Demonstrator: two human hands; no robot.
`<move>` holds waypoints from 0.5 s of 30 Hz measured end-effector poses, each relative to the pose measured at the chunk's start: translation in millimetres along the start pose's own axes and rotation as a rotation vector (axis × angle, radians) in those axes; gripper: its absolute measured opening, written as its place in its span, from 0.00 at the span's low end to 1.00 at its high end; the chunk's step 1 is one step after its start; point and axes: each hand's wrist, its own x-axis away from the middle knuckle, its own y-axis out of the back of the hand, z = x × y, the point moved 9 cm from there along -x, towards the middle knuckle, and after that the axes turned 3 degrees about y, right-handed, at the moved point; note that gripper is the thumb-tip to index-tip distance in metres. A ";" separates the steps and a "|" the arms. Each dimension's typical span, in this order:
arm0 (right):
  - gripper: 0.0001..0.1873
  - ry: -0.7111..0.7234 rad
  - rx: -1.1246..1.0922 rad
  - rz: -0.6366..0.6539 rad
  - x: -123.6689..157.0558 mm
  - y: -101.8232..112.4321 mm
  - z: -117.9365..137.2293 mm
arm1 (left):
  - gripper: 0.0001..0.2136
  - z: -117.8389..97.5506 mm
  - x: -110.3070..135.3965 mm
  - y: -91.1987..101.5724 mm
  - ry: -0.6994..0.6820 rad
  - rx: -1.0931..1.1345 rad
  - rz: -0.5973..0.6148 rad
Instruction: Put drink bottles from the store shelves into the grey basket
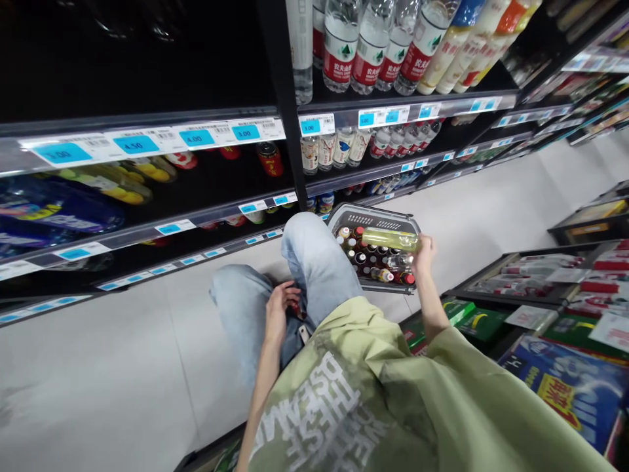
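My right hand (pixel 423 254) is closed around the end of a clear bottle with pale yellow-green contents (pixel 388 238). The bottle lies sideways above the grey basket (pixel 369 211), which stands on the floor beside my knee. Inside are several upright bottles (pixel 361 257), mostly dark, with red, white and black caps. Over my lap, my left hand (pixel 282 300) has its fingers curled. Something small and dark red (pixel 295 309) shows beneath them, too hidden to name.
Drink shelves (pixel 344 172) with price tags run along the left and front. Water bottles (pixel 339 56) stand on an upper shelf, and blue bottles (pixel 59 204) lie lower left. Stacked cartons (pixel 565 387) and a display of bottles (pixel 531 272) border the right. Pale tiled floor (pixel 128 354) lies between.
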 end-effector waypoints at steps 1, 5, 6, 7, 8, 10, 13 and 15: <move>0.17 0.001 0.036 -0.033 -11.4 15.2 -0.3 | 0.29 -0.8 0.5 -1.2 0.000 -0.018 0.002; 0.13 -0.134 0.217 -0.076 -44.6 58.3 -17.3 | 0.30 -2.7 1.3 -6.8 -0.013 -0.102 0.027; 0.11 -0.171 0.256 -0.071 -49.9 64.8 -23.2 | 0.31 -2.8 1.2 -7.9 -0.018 -0.122 0.034; 0.10 -0.200 0.289 -0.065 -54.3 69.6 -29.2 | 0.32 -2.7 1.1 -8.4 -0.022 -0.140 0.035; 0.10 -0.219 0.317 -0.059 -58.3 72.9 -35.0 | 0.33 -2.3 1.0 -8.6 -0.023 -0.156 0.034; 0.11 -0.242 0.373 -0.050 -65.5 75.7 -46.5 | 0.35 -0.9 0.9 -8.6 -0.016 -0.189 0.029; 0.14 -0.249 0.490 -0.035 -77.5 72.2 -61.7 | 0.37 1.2 1.1 -8.9 -0.001 -0.236 0.031; 0.16 -0.226 0.587 -0.020 -87.0 66.6 -67.3 | 0.37 2.4 0.6 -7.9 0.004 -0.255 0.025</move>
